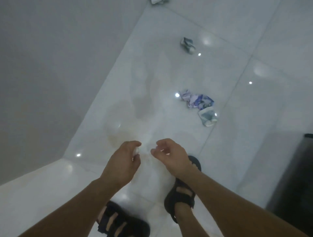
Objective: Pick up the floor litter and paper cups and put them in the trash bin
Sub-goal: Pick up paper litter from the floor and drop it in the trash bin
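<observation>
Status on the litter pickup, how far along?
Done: nothing visibly binned. In hand: left hand grips a small white scrap; right hand looks empty. Left: crumpled paper, the cup beside it, a farther cup, one piece at the top edge.

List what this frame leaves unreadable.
Head view throughout.
The white object in the left hand: mostly covered by it.
The litter at top edge: cropped by the frame.
The dark object at right edge: cropped; possibly the bin.
The right hand: blurred; unclear whether it pinches anything.

Glossy white floor tiles (169, 67) reflect small bright light spots (177, 95) beside a plain grey wall (50, 67).
</observation>
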`<act>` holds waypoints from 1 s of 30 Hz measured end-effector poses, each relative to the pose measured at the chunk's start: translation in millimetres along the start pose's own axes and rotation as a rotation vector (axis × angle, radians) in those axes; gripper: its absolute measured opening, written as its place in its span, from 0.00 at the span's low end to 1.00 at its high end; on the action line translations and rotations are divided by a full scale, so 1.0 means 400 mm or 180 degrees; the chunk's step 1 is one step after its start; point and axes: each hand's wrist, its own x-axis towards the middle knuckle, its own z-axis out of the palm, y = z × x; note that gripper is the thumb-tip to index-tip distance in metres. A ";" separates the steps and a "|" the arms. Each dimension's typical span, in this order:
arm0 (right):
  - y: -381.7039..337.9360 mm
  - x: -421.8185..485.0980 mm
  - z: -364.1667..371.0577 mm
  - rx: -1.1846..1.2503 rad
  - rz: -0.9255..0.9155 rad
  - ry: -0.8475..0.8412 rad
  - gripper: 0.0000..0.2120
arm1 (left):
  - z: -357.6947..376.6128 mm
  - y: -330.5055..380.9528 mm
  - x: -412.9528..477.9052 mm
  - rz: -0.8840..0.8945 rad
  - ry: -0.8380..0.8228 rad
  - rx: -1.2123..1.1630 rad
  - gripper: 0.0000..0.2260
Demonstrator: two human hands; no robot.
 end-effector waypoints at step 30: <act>0.140 -0.013 -0.278 -0.0767 -0.0139 0.1688 0.35 | 0.062 0.380 0.193 0.0464 -0.0615 0.1077 0.19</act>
